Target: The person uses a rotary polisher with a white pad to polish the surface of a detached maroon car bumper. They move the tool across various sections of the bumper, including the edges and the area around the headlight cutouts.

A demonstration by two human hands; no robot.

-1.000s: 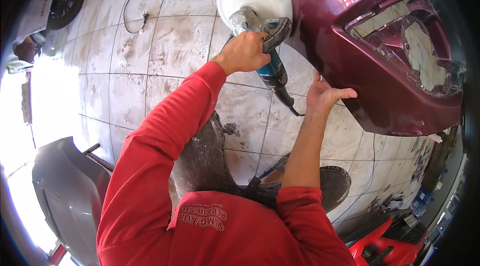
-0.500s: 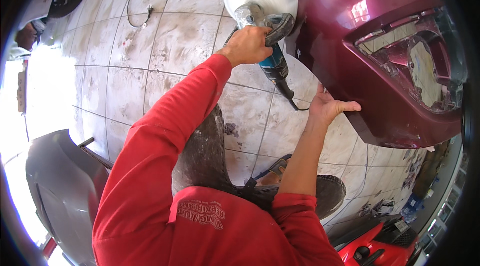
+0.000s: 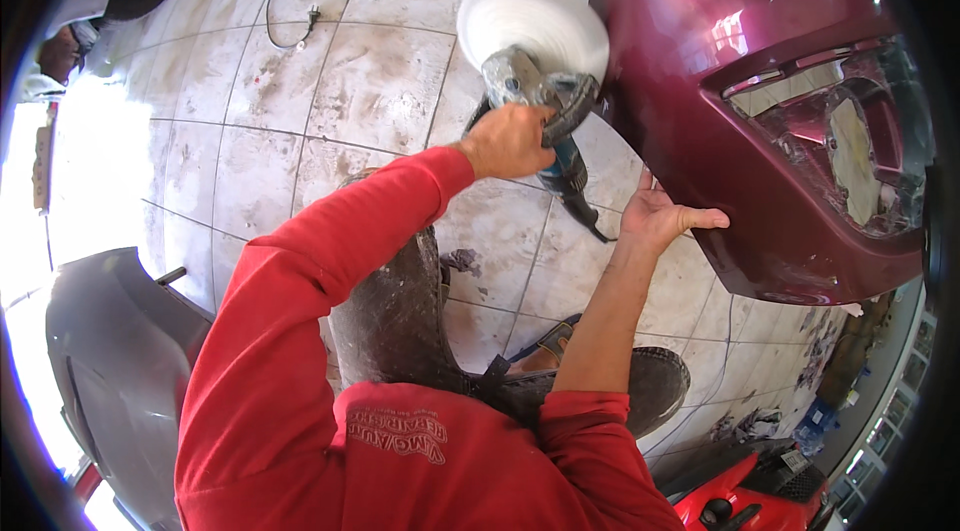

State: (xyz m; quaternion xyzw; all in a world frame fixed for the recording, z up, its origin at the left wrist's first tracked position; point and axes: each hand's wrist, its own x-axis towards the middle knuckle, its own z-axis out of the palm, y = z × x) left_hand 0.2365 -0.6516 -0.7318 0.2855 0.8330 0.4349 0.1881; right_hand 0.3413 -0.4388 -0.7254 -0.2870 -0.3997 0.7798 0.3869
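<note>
The polisher [image 3: 515,81] sits in front of you, between your body and the top of the view, its white pad [image 3: 530,16] at the far end and just beside the left edge of the maroon bumper panel [image 3: 680,141]; from this angle you cannot tell whether pad and paint touch. Its long axis slants from the pad, up and left, to the cord [image 3: 605,236] end, down and right, pointing roughly toward your right hand [image 3: 660,219]. Your left hand [image 3: 505,143] is the nearer one, closed around the tool close behind its head, with the panel off to its right. Your right hand clasps the panel's lower left edge, thumb flat on the glossy face (most of the fingers are hidden beneath). Under it all lies a smudged, pale tiled floor [image 3: 395,81]. Farther out, a loose plug lead [image 3: 312,19] curls at upper left beyond your left arm, a grey body panel [image 3: 125,371] stands at lower left, and a red car part [image 3: 715,496] shows at lower right.
</note>
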